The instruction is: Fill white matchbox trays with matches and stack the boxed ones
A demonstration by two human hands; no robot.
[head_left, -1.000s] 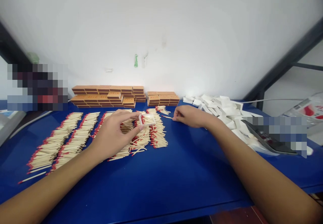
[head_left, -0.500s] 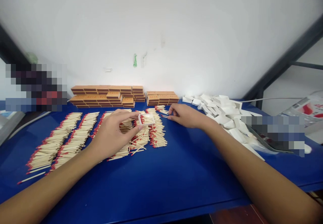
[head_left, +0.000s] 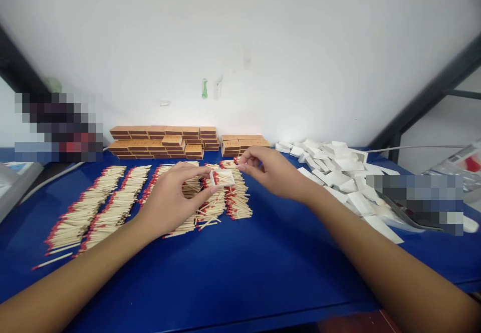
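My left hand [head_left: 175, 195] pinches a small white matchbox tray [head_left: 233, 179] by its left end, between thumb and fingers. Several red-tipped matches lie inside it. The tray hovers above rows of loose matches [head_left: 238, 205] on the blue table. Just right of the tray is my right hand [head_left: 266, 170], its thumb and fingers closed at the far end of the rightmost row. Red match heads show at those fingertips; the rest of what is pinched is mostly hidden.
Stacked orange-brown matchboxes [head_left: 150, 145] stand along the wall, with a smaller stack [head_left: 244, 140] beside them. More match rows [head_left: 90, 203] lie to the left. White empty trays [head_left: 338, 168] are heaped at the right, near a clear plastic bag [head_left: 466, 168]. The blue table [head_left: 233, 278] extends towards me.
My right hand has moved left and slightly up, closer to the tray. The tray is now tilted a little differently in my left hand. The whole view has shifted slightly.
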